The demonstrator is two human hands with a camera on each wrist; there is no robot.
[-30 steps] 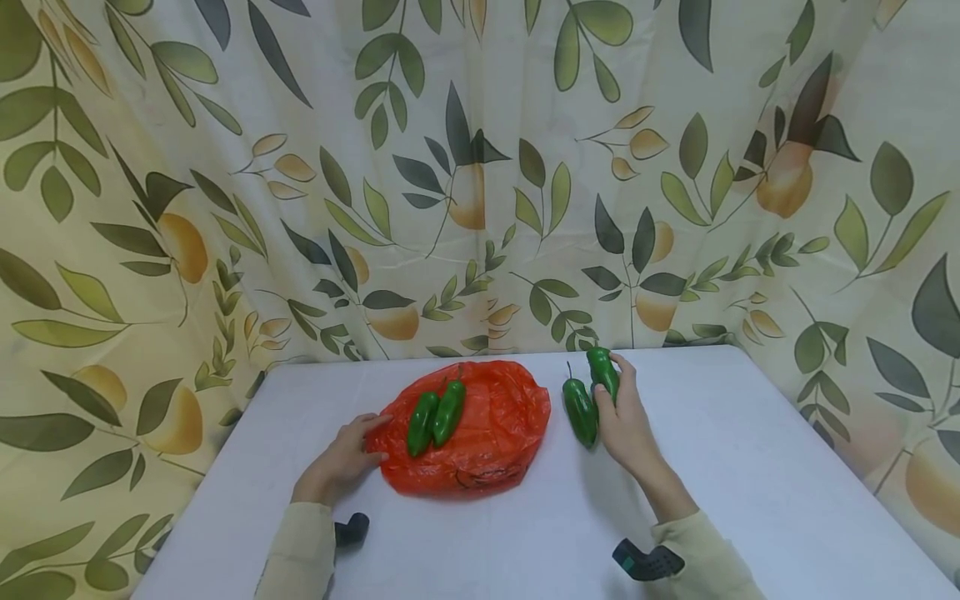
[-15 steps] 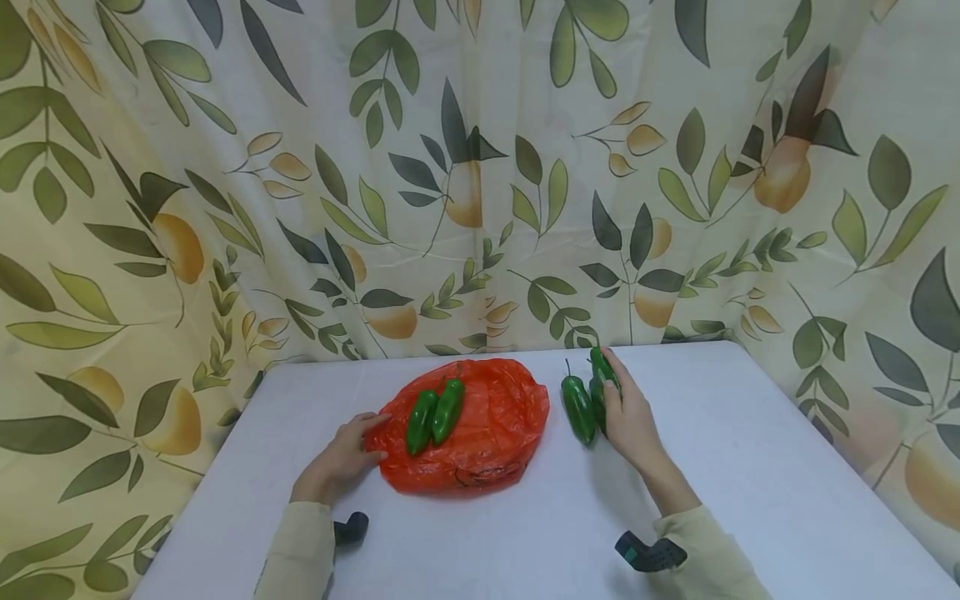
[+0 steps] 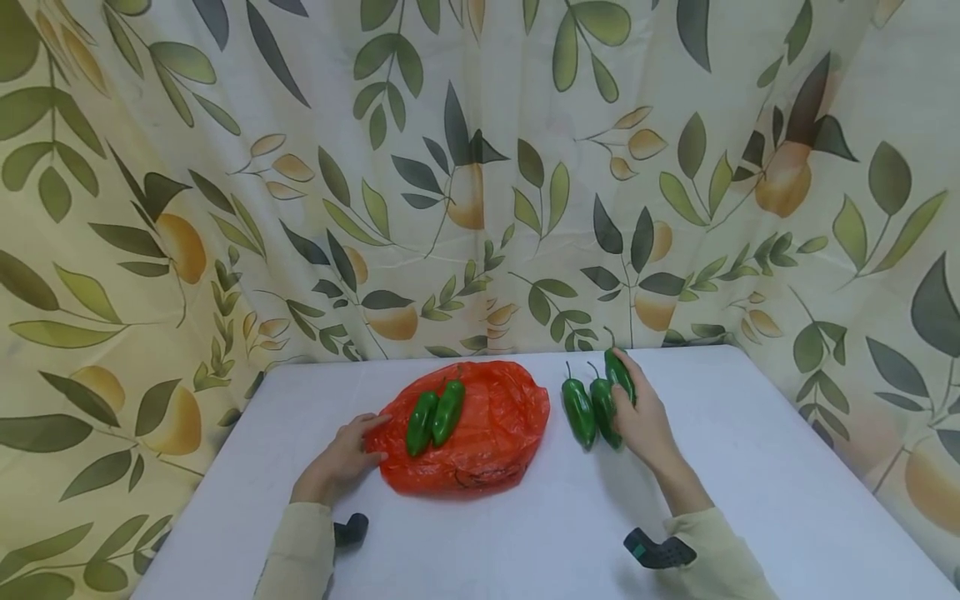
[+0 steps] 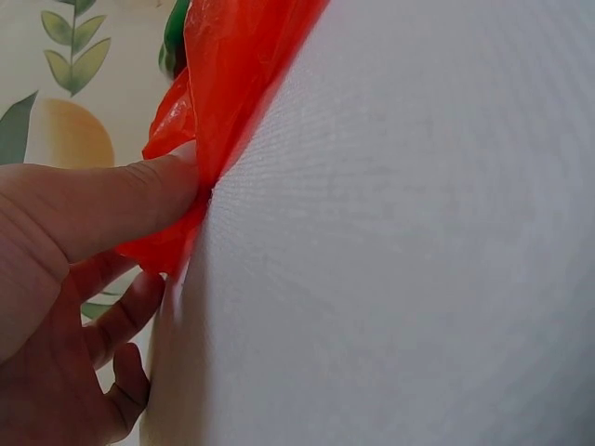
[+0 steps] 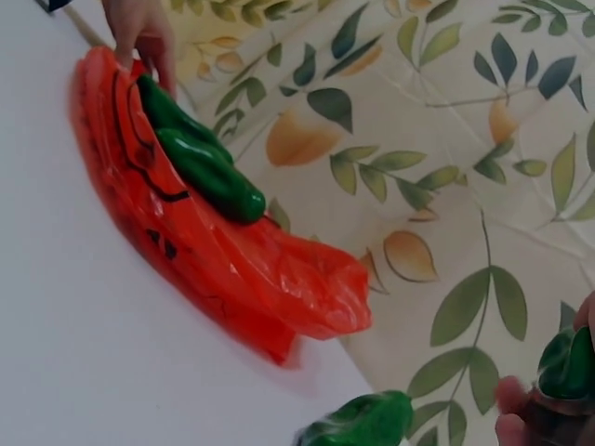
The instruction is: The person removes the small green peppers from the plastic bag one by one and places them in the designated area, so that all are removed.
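Note:
My left hand point(image 3: 348, 454) pinches the left edge of a red plastic bag point(image 3: 498, 425), thumb on top in the left wrist view. The bag lies flattened on the table, with two green peppers, a left one point(image 3: 422, 423) and a right one point(image 3: 448, 412), side by side on it. To the right, my right hand point(image 3: 641, 417) grips a green pepper point(image 3: 620, 375), stem pointing away. Just left of that hand, two more green peppers, one point(image 3: 579, 412) and another point(image 3: 605, 412), lie close together on the table. The right wrist view shows the held pepper point(image 5: 565, 364) only partly.
A white table point(image 3: 480, 550) carries everything. Behind its far edge hangs a curtain point(image 3: 480, 208) with a leaf and fruit print. Dark devices sit at both wrists, a left one point(image 3: 351, 530) and a right one point(image 3: 660, 550).
My right hand has shifted slightly right with a pepper in its grip. A second pepper, earlier mostly hidden by the hand, now shows beside the first. The left hand and bag have stayed put.

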